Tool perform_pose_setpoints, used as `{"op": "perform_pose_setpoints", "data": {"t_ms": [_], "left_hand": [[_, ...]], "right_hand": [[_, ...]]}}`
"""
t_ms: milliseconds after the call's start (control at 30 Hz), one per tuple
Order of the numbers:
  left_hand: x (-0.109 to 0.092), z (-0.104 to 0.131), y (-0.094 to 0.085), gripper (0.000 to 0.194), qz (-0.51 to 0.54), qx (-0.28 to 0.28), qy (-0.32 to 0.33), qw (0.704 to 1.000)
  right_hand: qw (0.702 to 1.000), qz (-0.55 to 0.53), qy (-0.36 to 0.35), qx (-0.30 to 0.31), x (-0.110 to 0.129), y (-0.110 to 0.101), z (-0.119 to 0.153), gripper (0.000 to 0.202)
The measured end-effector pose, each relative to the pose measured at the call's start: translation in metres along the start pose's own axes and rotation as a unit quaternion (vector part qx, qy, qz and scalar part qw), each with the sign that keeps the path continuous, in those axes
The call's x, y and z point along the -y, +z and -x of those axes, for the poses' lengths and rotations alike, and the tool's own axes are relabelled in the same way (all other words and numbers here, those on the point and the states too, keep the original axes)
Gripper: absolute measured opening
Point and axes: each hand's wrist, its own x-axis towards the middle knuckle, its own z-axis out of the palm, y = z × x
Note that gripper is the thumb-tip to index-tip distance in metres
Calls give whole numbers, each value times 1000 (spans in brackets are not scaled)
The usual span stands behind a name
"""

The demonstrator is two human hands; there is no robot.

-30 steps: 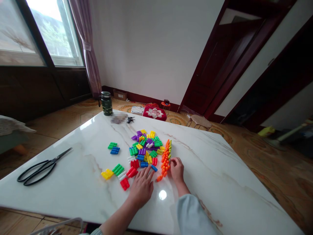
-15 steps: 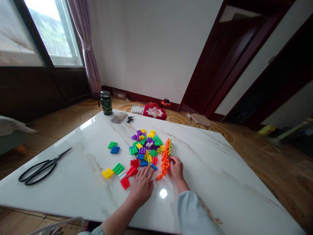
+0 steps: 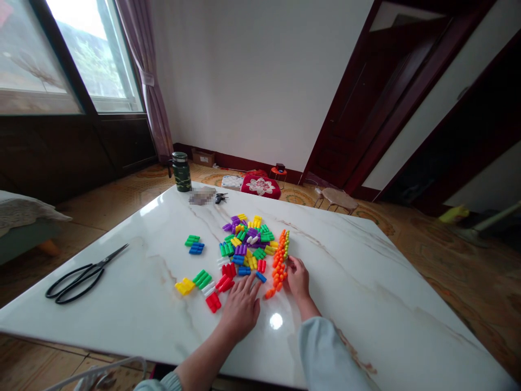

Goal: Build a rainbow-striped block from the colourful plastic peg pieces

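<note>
Orange pieces [image 3: 279, 266] form a narrow band near the middle of the marble-patterned table [image 3: 366, 293], its length running from near edge toward far edge. Yellow-green pieces [image 3: 287, 244] line its far part, on the side facing the table's right edge. The right hand [image 3: 297, 277] rests beside the orange band on that same side, fingers curled and close together; whether they grip a piece cannot be told. The left hand [image 3: 243, 307] lies palm down toward the near edge, fingers loosely spread, with the fingertips beside a single blue piece [image 3: 261, 277].

Beyond the left hand, a multicoloured heap [image 3: 244, 239] of joined pieces spreads toward the far edge. Red blocks [image 3: 213, 302], a green block [image 3: 202, 279] and a yellow block [image 3: 185, 286] trail from it toward the left edge. Black-handled scissors [image 3: 77, 281] lie near the left edge, blades pointing toward the far edge. A camouflage-patterned flask [image 3: 181, 172] stands upright at the far left corner.
</note>
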Motion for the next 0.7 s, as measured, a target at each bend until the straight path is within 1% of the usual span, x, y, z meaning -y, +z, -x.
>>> {"op": "perform_pose_setpoints", "data": {"t_ms": [300, 400, 467, 533, 600, 700], "left_hand": [[-1, 0, -3, 51, 4, 1, -1, 1000], [-2, 0, -4, 51, 2, 9, -4, 1000], [-1, 0, -3, 52, 2, 13, -3, 1000], [0, 0, -1, 52, 3, 13, -1, 1000], [1, 0, 0, 53, 3, 10, 2, 1000], [1, 0, 1, 53, 6, 6, 3, 1000]], "right_hand": [[999, -21, 19, -15, 3, -2, 0, 36], [998, -33, 39, -38, 5, -6, -1, 34], [995, -38, 57, -68, 11, -9, -3, 35], [992, -44, 65, -97, 26, -11, -5, 37], [993, -59, 43, -95, 50, -9, -8, 34], [994, -100, -44, -8, 91, 4, -11, 26]]}}
